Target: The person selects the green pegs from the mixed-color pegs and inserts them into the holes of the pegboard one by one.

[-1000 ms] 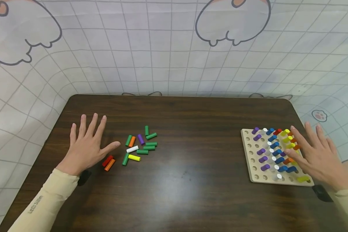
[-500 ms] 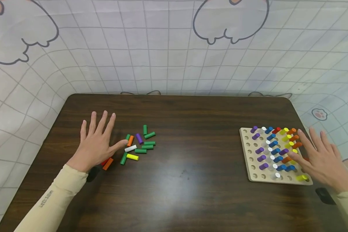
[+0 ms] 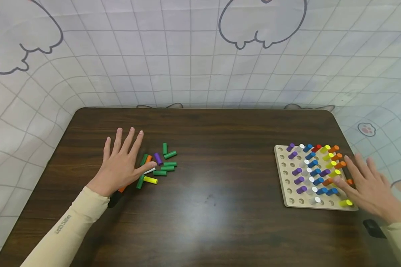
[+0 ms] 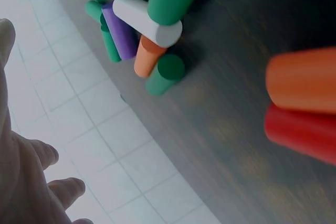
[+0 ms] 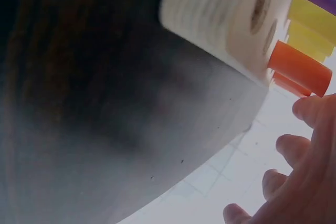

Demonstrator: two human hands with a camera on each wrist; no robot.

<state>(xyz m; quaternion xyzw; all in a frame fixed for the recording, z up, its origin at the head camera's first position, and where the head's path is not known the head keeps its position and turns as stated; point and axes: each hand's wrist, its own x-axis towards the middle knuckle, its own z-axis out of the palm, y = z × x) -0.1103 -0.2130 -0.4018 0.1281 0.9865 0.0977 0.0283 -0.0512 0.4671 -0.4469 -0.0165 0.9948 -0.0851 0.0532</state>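
My left hand (image 3: 120,165) is spread palm down over the left side of a loose group of coloured pegs, holding nothing. Green pegs (image 3: 168,168), a purple peg (image 3: 158,158) and a yellow peg (image 3: 150,180) lie to its right. The left wrist view shows a white peg (image 4: 142,18), plus an orange peg (image 4: 304,80) beside a red peg (image 4: 307,132); in the head view the hand hides most of these. My right hand (image 3: 371,187), fingers spread, hovers at the right edge of a wooden pegboard (image 3: 289,200). An orange peg (image 5: 302,67) stands close to its fingertips.
Upright purple, white, blue, red, yellow and orange pegs fill many board holes; the left column shows bare holes. The dark wooden table (image 3: 214,141) spans between both hands. A white grid-patterned cloth (image 3: 194,55) hangs behind it.
My left hand has moved right, over the peg group, covering the red peg and most of one orange peg. The right hand has drifted slightly away from the board's pegs. The view shifts slightly.
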